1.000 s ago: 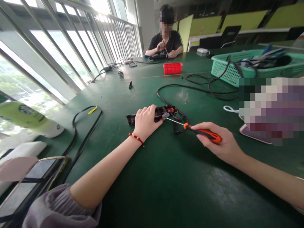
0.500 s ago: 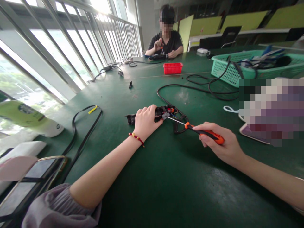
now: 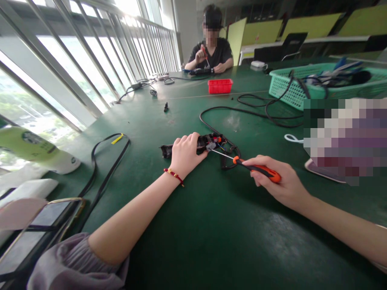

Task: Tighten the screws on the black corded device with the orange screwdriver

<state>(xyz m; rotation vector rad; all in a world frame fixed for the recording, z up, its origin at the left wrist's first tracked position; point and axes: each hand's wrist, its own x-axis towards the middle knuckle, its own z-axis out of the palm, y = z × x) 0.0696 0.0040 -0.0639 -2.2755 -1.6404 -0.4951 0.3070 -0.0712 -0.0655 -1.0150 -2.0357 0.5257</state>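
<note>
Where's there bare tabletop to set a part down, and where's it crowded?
Bare: the green tabletop between the forearms; also between the black strap and black device. Crowded: right side, with basket and cable; left edge, with phone and bottle.

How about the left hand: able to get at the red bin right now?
Probably not without letting go: the left hand grips the black device, and the red bin sits beyond it. Only a black cable crosses the way.
</note>
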